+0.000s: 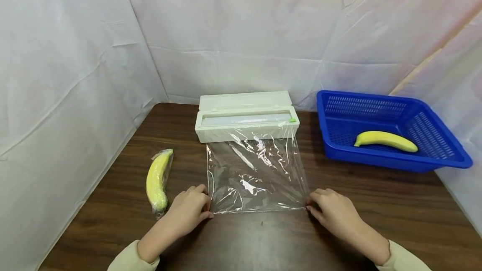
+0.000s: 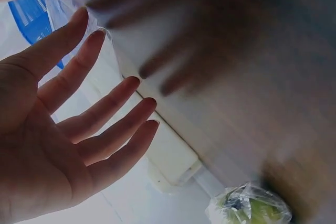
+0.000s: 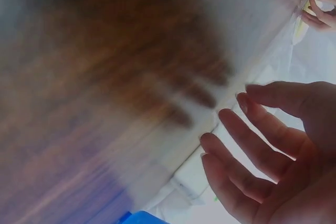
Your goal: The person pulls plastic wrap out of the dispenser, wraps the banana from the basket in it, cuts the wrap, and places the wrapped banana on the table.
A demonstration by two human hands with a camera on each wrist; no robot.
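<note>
A sheet of clear cling film (image 1: pixel 256 179) stretches from a white dispenser box (image 1: pixel 248 133) toward the near side of the table. My left hand (image 1: pixel 190 208) pinches its near left corner between thumb and forefinger. At the near right corner, my right hand (image 1: pixel 333 212) does the same. The wrist views show the other fingers of the left hand (image 2: pixel 79 114) and the right hand (image 3: pixel 273 156) spread apart and slightly bent. Left of my left hand lies a yellow banana (image 1: pixel 155 181) wrapped in film, its wrapped end (image 2: pixel 252 205) also visible in the left wrist view.
A blue plastic basket (image 1: pixel 376 160) stands at the right with an unwrapped banana (image 1: pixel 385 140) in it. The dispenser's lid (image 1: pixel 244 100) is raised, and a green slider (image 1: pixel 292 120) sits at its right end. White cloth (image 1: pixel 244 28) hangs behind the dark wooden table (image 1: pixel 260 246).
</note>
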